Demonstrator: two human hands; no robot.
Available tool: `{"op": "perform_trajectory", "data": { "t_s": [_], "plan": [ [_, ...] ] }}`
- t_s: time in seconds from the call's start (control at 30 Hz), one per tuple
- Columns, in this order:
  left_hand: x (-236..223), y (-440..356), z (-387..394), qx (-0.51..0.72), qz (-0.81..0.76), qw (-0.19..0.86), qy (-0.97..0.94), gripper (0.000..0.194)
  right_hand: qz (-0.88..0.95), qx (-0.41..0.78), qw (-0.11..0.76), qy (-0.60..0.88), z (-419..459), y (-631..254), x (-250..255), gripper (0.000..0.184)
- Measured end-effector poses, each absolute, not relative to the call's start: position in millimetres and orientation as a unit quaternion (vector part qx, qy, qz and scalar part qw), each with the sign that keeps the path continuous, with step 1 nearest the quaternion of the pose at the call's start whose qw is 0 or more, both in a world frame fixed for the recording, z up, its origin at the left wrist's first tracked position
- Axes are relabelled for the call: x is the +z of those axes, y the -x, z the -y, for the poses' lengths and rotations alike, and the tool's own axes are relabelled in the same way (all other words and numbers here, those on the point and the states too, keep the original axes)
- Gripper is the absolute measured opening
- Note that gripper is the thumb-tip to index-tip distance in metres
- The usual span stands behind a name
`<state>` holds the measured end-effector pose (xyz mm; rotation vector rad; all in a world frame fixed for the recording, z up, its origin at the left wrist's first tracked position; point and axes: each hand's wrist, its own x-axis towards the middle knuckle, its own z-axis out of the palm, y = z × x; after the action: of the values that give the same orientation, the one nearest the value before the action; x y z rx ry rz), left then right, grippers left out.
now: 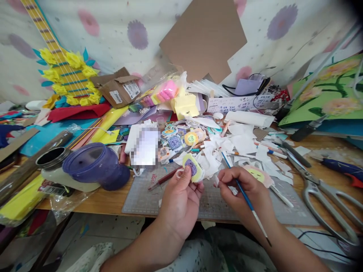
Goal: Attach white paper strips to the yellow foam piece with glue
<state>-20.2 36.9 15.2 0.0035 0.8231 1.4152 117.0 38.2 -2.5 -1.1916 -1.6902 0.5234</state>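
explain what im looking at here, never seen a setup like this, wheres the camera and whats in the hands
There is no robot here: these are a person's two bare hands. The single picture comes from a camera worn on their head, looking forward and down. The left hand holds a small yellow and purple piece. The right hand holds a blue brush, with something small and whitish at its fingertips, too small to identify. On the wooden table lie a grey mat, white paper scraps and large scissors, with a purple container on the left.
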Motion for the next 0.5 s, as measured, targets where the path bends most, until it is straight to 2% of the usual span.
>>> {"op": "perform_trajectory", "data": {
  "t_s": [0.2, 0.3, 0.43, 0.5],
  "plan": [
    [26.1, -0.1, -34.5, 0.607, -0.36, 0.708, 0.024, 0.01, 0.719, 0.193, 0.483, 0.46, -30.8, -120.1, 0.7, 0.012],
    [29.5, -5.9, -33.5, 0.599, -0.347, 0.721, 0.011, 0.014, 0.697, 0.228, 0.495, 0.466, -30.2, -125.4, 1.1, 0.005],
    [31.6, -9.8, -31.9, 0.601, -0.339, 0.724, 0.002, 0.021, 0.665, 0.285, 0.522, 0.452, -29.9, -129.3, -1.6, 0.011],
    [31.6, -10.5, -31.2, 0.599, -0.344, 0.723, 0.004, 0.022, 0.667, 0.275, 0.522, 0.454, -29.1, -129.8, -1.3, 0.01]
  ]
}}
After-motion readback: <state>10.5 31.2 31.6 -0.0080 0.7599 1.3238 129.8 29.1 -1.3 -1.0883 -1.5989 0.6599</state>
